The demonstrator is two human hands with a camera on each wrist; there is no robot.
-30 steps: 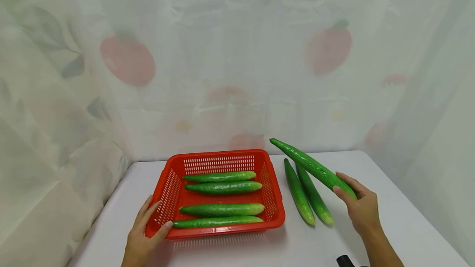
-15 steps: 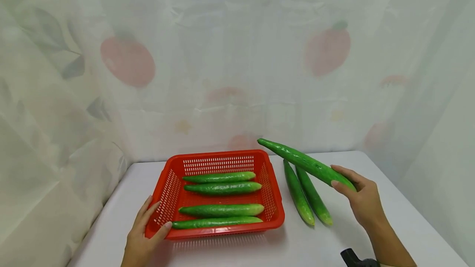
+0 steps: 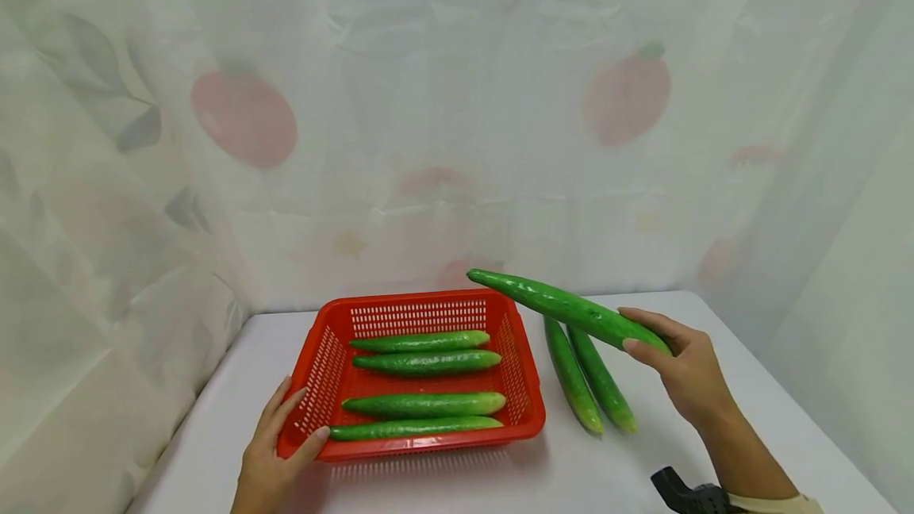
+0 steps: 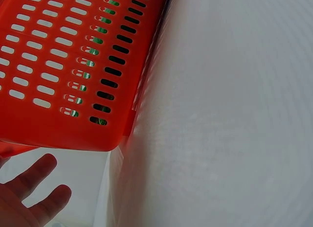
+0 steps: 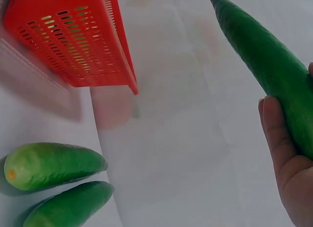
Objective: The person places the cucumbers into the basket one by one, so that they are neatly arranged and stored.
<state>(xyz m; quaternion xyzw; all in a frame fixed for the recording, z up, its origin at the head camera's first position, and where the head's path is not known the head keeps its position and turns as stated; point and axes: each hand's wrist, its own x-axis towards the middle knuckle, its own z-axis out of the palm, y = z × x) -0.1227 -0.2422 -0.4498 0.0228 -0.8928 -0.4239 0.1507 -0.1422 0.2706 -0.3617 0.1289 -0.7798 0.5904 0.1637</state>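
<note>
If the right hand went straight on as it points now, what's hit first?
Likely the printed back sheet: the cucumber in the right hand leads, seemingly passing above the red basket, though depth's unclear.

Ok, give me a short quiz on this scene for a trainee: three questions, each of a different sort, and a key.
1. Count: how many cucumbers lie in the basket?
2. True or false: two more cucumbers lie on the table, to the right of the basket in the head view.
3. Short answer: which hand holds a cucumber in the air, and what does the other hand touch?

Key
1. Four.
2. True.
3. The right hand holds it; the left hand touches the basket.
</note>
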